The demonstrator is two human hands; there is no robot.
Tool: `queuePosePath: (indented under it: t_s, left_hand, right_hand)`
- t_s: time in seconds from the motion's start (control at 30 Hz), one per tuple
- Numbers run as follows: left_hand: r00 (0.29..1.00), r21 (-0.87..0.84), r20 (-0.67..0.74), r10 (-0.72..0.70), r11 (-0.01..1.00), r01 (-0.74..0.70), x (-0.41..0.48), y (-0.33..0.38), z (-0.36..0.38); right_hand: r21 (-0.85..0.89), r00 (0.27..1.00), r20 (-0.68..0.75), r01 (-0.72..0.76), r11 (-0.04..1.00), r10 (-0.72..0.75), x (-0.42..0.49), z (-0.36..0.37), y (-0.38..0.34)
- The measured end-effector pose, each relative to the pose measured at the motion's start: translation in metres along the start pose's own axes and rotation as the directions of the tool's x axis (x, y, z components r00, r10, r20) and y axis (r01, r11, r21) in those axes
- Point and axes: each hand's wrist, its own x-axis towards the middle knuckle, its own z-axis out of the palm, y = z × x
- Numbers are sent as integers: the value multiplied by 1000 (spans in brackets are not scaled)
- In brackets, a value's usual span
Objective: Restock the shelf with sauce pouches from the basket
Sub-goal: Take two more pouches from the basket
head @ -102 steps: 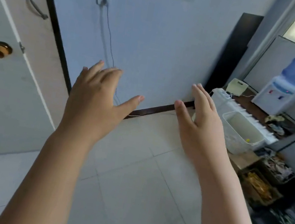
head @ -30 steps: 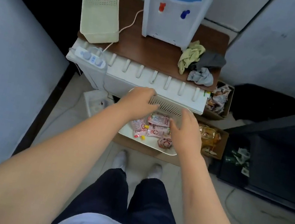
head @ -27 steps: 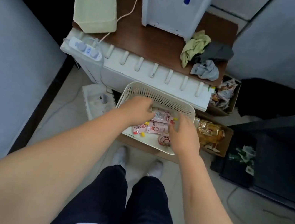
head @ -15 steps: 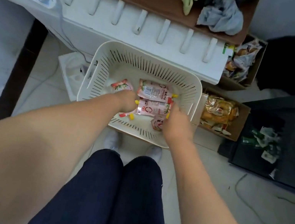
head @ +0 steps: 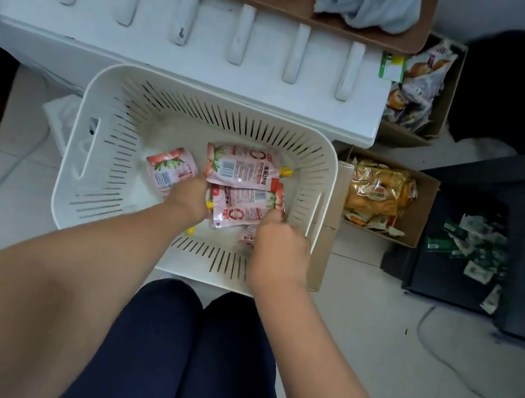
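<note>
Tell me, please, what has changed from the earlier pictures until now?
Both hands, raised open before a wall earlier, have come down into the white basket. The right hand now grips the middle sauce pouch at its end; the left hand rests on the leftmost pouch, fingers hidden. The basket stays against the white unit, and no pouch has left it.

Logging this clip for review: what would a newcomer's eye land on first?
In the white slotted basket at centre, the right hand grips a pink sauce pouch and the left hand is down among other pouches. Right of the basket sits a cardboard box of yellow snack packets.
</note>
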Motion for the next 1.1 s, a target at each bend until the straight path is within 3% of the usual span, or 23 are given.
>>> queuePosePath:
  t_s: [0.2,0.3,0.4,0.5,0.57,0.63,0.73,0.83,0.93,1.1]
  left_hand:
    - [999,131,48,5,991,-11,-2,7,3]
    - [991,261,81,111,957,-128,-9,7,-11]
    - [935,509,168,312,784,-354,-29,14,-41]
    - [818,674,356,453,481,-560,-61,27,-82]
    - [755,717,430,496,321,-619,-82,40,-109]
    - [714,730,445,540,242,-639,-105,53,-133]
    - [676,711,444,588,227,-665,-142,58,-166]
    - [654,704,366,662,263,-660,-184,49,-201]
    - [559,678,198,805,300,-671,-227,38,-255]
    - [255,684,-55,966,222,-694,-304,56,-357]
  right_hand:
    - [15,996,61,62,998,-62,7,-13,6]
    - [44,998,0,65,997,-65,7,-20,9]
    - [41,997,-45,64,997,-62,0,-34,14]
    - [43,993,-80,85,995,-82,-17,-60,20]
    - [49,990,-114,95,994,-89,-31,-84,24]
    - [86,982,-159,115,990,-100,-48,-111,27]
    - [156,958,-250,182,971,-140,-79,-154,28]
    - [220,924,-351,241,945,-153,-114,-197,30]
    - [324,885,-454,270,906,-101,-152,-239,28]
    - [565,787,-608,336,753,104,-222,-307,15]
